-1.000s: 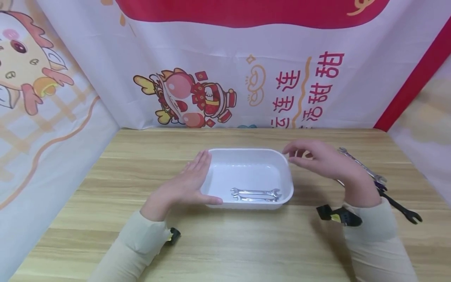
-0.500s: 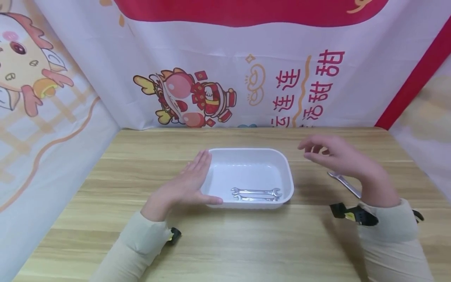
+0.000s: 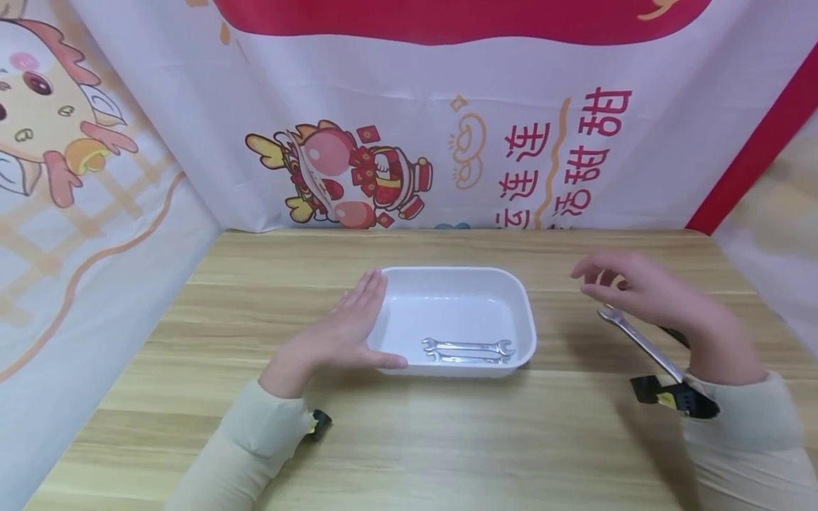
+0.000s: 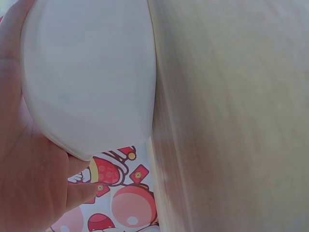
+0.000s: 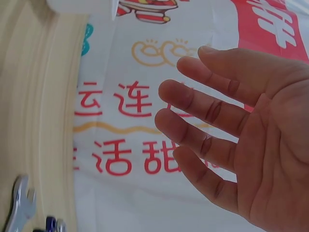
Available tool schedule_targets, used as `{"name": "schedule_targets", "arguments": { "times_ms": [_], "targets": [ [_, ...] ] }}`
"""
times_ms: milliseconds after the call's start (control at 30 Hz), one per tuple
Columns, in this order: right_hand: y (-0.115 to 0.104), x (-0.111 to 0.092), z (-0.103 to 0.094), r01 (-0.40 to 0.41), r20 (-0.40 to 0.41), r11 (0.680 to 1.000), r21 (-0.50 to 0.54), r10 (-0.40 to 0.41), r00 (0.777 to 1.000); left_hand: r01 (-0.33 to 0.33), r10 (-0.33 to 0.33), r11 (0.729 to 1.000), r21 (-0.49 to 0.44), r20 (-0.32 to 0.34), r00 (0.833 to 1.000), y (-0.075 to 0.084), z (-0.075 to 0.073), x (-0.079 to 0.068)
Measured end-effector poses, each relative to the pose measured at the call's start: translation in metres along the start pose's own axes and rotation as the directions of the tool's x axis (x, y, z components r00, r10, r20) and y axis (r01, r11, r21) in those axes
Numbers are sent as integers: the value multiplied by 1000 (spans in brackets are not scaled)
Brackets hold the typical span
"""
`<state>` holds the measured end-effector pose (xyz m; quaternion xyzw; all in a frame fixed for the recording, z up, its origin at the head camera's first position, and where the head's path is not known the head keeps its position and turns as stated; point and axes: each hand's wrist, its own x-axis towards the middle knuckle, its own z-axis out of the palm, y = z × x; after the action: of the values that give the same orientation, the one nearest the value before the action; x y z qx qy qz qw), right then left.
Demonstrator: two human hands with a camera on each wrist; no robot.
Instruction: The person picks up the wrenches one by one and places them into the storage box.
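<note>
My left hand (image 3: pixel 335 337) rests against the left end of a white plastic tub (image 3: pixel 529 319), its thumb over the near rim and its fingers straight along the side. Inside the tub, two silver open-end wrenches (image 3: pixel 469 347) lie side by side near the front wall. My right hand (image 3: pixel 658 291) hovers above the table to the tub's right. Its fingers are loosely bent and the palm is bare in the right wrist view. Below it a silver wrench (image 3: pixel 639 344) lies slantwise on the table, partly hidden by the wrist.
Behind the right wrist, a dark object (image 3: pixel 676 336) shows in part. A small blue and silver piece (image 5: pixel 52 224) appears beside the wrench in the right wrist view. A printed cloth (image 3: pixel 409 92) hangs along the back edge of the wooden table (image 3: pixel 447 440).
My right hand has moved right, away from the tub's right rim, to above the loose wrench. The left hand and the tub stay where they were.
</note>
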<state>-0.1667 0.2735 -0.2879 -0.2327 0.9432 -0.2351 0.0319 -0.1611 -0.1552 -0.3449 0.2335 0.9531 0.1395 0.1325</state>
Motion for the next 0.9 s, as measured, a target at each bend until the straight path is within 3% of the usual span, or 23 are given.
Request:
{"name": "schedule_targets", "arguments": {
  "times_ms": [267, 533, 900],
  "targets": [
    [21, -10, -2, -25, -1, 997, -67, 25, 1000, 8, -8, 1000, -1, 10, 1000, 0, -1, 0],
    [42, -21, 1, 6, -32, 994, -112, -10, 999, 15, -15, 1000, 7, 18, 1000, 0, -2, 0],
    [60, -29, 2, -128, 38, 986, -111, 133, 990, 18, -19, 1000, 13, 17, 1000, 0, -1, 0]
  ]
}}
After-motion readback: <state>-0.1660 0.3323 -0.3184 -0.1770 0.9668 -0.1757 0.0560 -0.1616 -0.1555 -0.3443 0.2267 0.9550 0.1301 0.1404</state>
